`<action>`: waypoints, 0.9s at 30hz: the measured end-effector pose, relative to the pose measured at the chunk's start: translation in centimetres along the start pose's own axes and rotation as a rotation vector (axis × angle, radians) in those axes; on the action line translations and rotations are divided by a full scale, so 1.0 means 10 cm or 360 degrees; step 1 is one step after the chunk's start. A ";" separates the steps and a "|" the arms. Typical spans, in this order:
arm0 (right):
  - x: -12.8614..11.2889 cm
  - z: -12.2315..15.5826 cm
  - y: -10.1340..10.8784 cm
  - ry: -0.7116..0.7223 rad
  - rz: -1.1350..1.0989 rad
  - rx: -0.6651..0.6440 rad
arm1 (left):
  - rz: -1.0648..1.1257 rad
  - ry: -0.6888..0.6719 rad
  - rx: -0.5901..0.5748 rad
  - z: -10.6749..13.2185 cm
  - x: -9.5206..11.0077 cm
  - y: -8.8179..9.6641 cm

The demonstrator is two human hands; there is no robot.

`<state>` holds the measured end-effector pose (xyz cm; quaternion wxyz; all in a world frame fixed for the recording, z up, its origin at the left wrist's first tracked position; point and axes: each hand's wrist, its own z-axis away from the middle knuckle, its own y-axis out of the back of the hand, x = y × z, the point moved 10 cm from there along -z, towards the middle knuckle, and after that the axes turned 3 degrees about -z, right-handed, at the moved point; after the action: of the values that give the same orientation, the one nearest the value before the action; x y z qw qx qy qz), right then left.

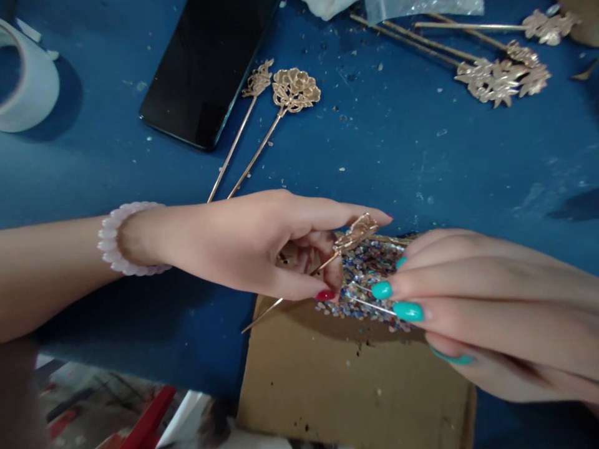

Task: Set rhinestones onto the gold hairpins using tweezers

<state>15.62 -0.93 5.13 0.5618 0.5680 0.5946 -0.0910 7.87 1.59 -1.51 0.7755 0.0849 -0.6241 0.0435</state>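
Observation:
My left hand [253,246], with a pale bead bracelet [115,240] on the wrist and red nails, is closed in a pinch on a gold hairpin [356,232]. The pin's filigree head sits above a heap of tiny coloured stones [362,274], and its stem slants down-left under the palm. My right hand [486,305], with teal nails, is closed round a thin metal needle tool [369,304]. The tool's tip points left into the stones. The stones lie on a brown cardboard sheet [355,386].
Two more gold hairpins [281,100] lie on the blue table [421,149] beside a black phone [206,65]. Several hairpins [500,75] are at the back right, below a plastic bag [421,7]. A white tape roll [28,81] stands far left. The table's front edge [140,380] runs along the bottom.

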 end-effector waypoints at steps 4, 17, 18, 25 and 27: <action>-0.05 -0.03 0.03 0.0026 0.0093 0.0012 | 0.0010 -0.0010 -0.0062 0.01 -0.04 -0.04; 0.00 0.01 0.09 -0.0039 0.0025 0.0003 | 0.0037 -0.0001 -0.0016 0.00 -0.01 -0.02; 0.01 -0.01 0.09 -0.0047 0.0018 0.0013 | 0.0041 -0.0004 -0.0013 0.00 -0.01 -0.02; 0.01 -0.02 0.09 -0.0083 0.0007 0.0070 | 0.0003 0.0074 0.0016 0.00 0.00 -0.01; 0.03 -0.01 0.10 -0.0088 0.0017 0.0088 | -0.0027 0.0095 0.0029 0.00 0.00 0.00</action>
<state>16.44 -0.33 5.51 0.5626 0.5837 0.5730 -0.1202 7.86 1.59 -1.56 0.7933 0.0960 -0.5995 0.0452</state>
